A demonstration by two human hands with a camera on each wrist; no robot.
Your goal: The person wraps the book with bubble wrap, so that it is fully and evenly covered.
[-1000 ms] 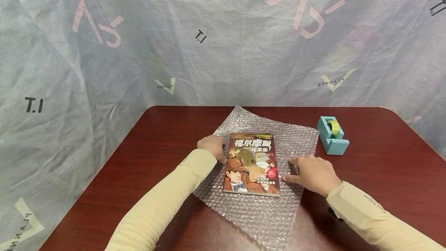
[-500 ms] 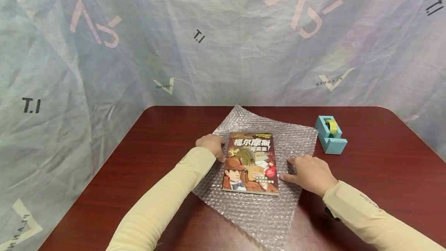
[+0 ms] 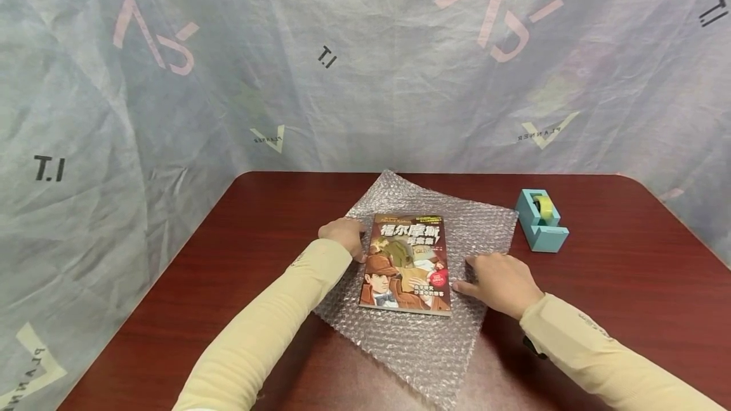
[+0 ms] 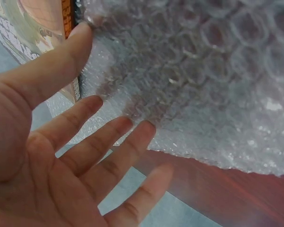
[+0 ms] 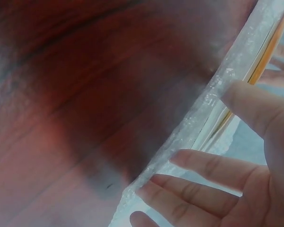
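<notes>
A paperback book point(image 3: 407, 263) with an illustrated cover lies face up on a sheet of bubble wrap point(image 3: 482, 230) on the dark red table point(image 3: 617, 271). My left hand point(image 3: 349, 240) rests at the book's left edge. In the left wrist view its fingers lie straight on the bubble wrap point(image 4: 203, 80), and the thumb point(image 4: 61, 61) touches the book's edge point(image 4: 68, 14). My right hand point(image 3: 476, 278) lies flat on the wrap at the book's right edge. In the right wrist view its straight fingers point(image 5: 203, 165) touch the wrap's rim point(image 5: 213, 99) beside the book point(image 5: 265, 59).
A light blue tape dispenser point(image 3: 540, 221) with a yellowish roll stands on the table right of the wrap. A crinkled printed sheet point(image 3: 365, 62) hangs behind and to both sides of the table. Bare tabletop lies to the left point(image 3: 240, 246) and far right.
Both hands stay at the book's two side edges. The whole view has drifted slightly; nothing was picked up or let go.
</notes>
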